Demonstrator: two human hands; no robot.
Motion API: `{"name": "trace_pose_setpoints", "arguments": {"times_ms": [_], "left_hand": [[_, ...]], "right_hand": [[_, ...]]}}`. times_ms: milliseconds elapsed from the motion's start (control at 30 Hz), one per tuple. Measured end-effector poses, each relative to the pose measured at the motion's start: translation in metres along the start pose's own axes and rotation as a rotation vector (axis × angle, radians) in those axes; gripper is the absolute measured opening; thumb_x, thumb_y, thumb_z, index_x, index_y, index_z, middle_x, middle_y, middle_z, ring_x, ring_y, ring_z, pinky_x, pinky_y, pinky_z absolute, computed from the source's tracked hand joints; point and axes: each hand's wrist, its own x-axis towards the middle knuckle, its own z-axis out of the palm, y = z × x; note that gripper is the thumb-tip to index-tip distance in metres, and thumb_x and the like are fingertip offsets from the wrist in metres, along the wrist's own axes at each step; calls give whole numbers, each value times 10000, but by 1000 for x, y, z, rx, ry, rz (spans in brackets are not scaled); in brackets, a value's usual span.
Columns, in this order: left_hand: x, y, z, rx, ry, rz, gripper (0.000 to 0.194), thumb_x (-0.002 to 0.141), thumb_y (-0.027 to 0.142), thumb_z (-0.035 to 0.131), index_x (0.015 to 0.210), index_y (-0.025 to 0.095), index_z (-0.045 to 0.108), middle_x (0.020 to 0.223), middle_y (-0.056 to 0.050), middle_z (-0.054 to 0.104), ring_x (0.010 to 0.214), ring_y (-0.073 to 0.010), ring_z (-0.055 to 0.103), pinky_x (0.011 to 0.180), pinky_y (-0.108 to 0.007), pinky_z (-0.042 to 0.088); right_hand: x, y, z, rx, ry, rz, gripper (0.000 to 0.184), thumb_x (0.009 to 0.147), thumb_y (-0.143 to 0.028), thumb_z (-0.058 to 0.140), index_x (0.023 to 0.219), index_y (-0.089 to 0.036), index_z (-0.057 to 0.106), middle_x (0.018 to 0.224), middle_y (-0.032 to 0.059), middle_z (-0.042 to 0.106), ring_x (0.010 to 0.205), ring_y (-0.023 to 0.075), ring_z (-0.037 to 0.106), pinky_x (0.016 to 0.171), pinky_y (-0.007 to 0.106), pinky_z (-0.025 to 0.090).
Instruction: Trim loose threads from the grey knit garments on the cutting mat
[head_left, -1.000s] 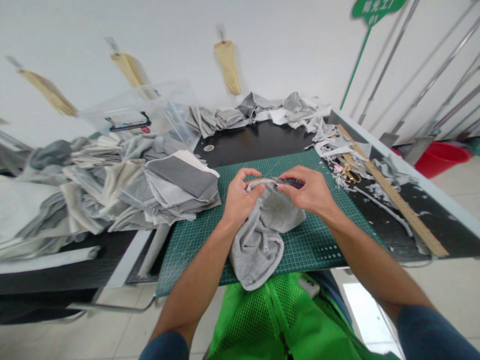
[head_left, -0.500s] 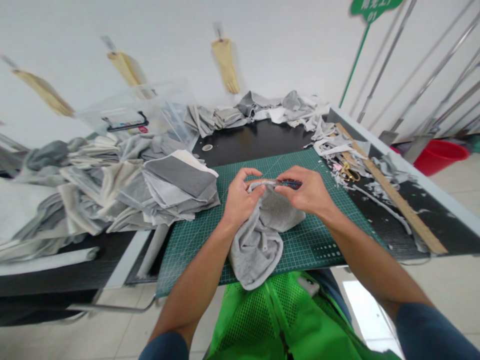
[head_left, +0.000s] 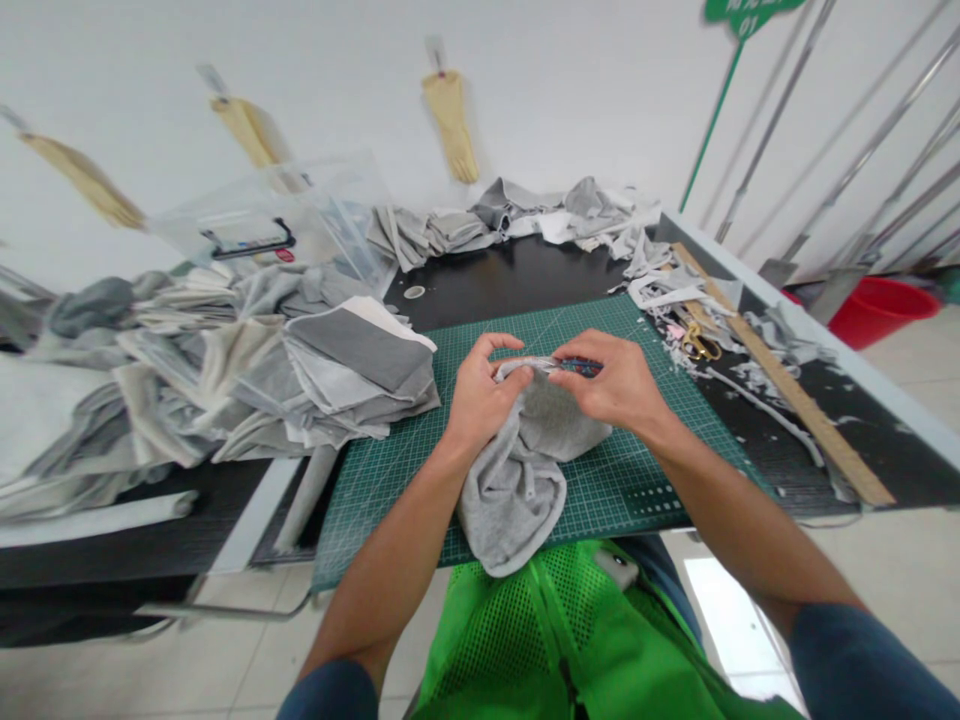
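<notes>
A piece of grey knit fabric (head_left: 517,490) hangs from my hands over the green cutting mat (head_left: 420,480), its lower end lapping the front edge. My left hand (head_left: 486,390) pinches the upper edge of the cloth between thumb and fingers. Close beside it, my right hand (head_left: 611,375) is closed on a small dark blue tool (head_left: 589,366) at that same edge. The tool's kind cannot be made out, since the fingers cover most of it. Its tip meets the cloth near my left thumb.
Heaped grey and white fabric pieces (head_left: 360,350) fill the left side, before a clear plastic box (head_left: 262,215). Along the right lie a wooden ruler (head_left: 787,390), gold-handled scissors (head_left: 701,343) and fabric scraps (head_left: 652,265). A tape roll (head_left: 414,292) sits behind the mat.
</notes>
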Motion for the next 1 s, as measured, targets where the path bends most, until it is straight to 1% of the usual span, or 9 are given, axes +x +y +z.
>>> {"name": "trace_pose_setpoints", "arguments": {"times_ms": [200, 333, 500, 700, 867, 1000], "left_hand": [[0, -1, 0, -20, -6, -7, 526, 763, 435, 912, 1139, 232, 605, 786, 12, 739, 561, -122, 594, 548, -226, 431], [0, -1, -1, -24, -13, 3, 514, 771, 418, 910, 1146, 235, 609, 822, 1, 759, 581, -132, 611, 579, -243, 468], [0, -1, -1, -11, -8, 2, 529, 760, 427, 917, 1148, 237, 611, 815, 6, 753, 578, -137, 620, 571, -244, 466], [0, 0, 0, -33, -16, -3, 532, 774, 445, 906, 1153, 230, 601, 859, -12, 769, 639, -148, 679, 621, -249, 517], [-1, 1, 1, -46, -16, -14, 530, 766, 418, 906, 1152, 226, 598, 932, -34, 797, 647, -142, 686, 625, -244, 520], [-2, 2, 2, -45, -17, -14, 508, 777, 401, 898, 1150, 226, 601, 878, -14, 787, 633, -137, 668, 625, -239, 507]], "right_hand": [[0, 1, 1, -10, 9, 1, 60, 848, -248, 824, 899, -219, 831, 926, 60, 805, 832, 226, 727, 731, 351, 529], [0, 2, 1, -8, 10, 1, 59, 855, -252, 822, 904, -220, 829, 928, 60, 805, 829, 225, 725, 741, 356, 530], [0, 2, 1, -5, 8, -1, 61, 863, -255, 817, 913, -221, 828, 934, 60, 810, 840, 225, 733, 745, 352, 535], [-1, 2, 2, 1, 10, -21, 49, 868, -247, 816, 906, -220, 831, 933, 64, 815, 864, 235, 742, 770, 359, 548], [-1, 1, 2, 7, 18, -9, 37, 862, -216, 817, 895, -220, 834, 924, 64, 816, 859, 235, 746, 753, 354, 550], [0, 2, 2, 6, 17, -9, 32, 876, -216, 805, 873, -233, 832, 913, 54, 817, 856, 227, 745, 773, 354, 555]]}}
